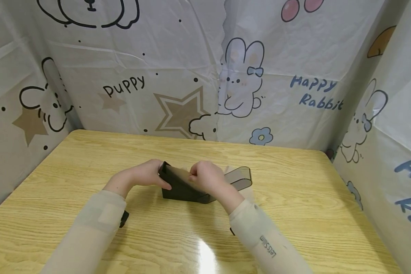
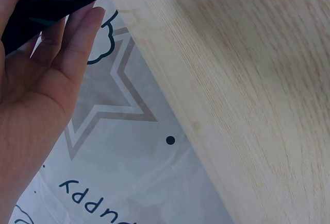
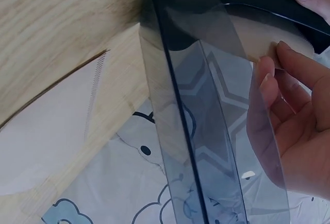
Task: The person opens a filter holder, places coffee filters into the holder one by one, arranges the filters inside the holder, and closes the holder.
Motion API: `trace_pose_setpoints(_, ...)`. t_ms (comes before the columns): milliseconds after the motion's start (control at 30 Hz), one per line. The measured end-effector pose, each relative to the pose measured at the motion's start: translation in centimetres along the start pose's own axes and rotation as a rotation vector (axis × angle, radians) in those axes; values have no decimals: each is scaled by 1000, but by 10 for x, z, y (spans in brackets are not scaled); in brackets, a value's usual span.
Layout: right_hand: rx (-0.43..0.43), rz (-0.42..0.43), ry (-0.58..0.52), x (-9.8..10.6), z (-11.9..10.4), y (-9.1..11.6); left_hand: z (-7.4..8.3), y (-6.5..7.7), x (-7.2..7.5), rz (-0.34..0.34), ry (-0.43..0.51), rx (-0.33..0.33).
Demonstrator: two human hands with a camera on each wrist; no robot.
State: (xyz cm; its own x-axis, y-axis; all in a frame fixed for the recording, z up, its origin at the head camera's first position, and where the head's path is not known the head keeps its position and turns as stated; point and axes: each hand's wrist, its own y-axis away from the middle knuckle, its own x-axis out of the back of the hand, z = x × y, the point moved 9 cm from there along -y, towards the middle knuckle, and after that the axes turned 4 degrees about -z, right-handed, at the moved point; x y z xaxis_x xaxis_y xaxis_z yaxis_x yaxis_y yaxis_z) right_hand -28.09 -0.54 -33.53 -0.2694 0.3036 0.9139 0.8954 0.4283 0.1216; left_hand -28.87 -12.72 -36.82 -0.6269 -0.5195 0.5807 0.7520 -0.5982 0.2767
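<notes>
A black filter holder (image 1: 183, 191) stands on the table, tilted, its smoky see-through lid (image 1: 241, 179) swung open to the right. My left hand (image 1: 150, 174) grips the holder's left end, thumb on the near side and fingers behind, as the left wrist view partly shows. Tan paper coffee filters (image 3: 255, 33) sit inside the holder; how many cannot be told. At their edge, my right hand (image 3: 304, 123) pinches the paper between thumb and fingers. The lid (image 3: 206, 126) partly covers this hand in the right wrist view. A pale paper filter with a crimped edge (image 3: 51, 121) lies on the table beyond the lid.
The wood-grain table (image 1: 294, 213) meets a printed cloth backdrop (image 1: 178, 68) at the back and both sides. Small dark pieces show beside the left sleeve (image 1: 99, 220) and the right sleeve (image 1: 263, 236).
</notes>
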Motion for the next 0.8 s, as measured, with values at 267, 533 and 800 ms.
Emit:
trace_pose_setpoints(267, -55, -3, 24, 11, 5, 5, 1, -1, -1, -16, 11, -17)
trace_pose_setpoints(533, -40, 137, -68, 77, 14, 34, 1, -1, -1, -19, -4, -16)
trace_pose_setpoints(800, -117, 266, -200, 129, 56, 56, 2, -1, -2, -21, -4, -22)
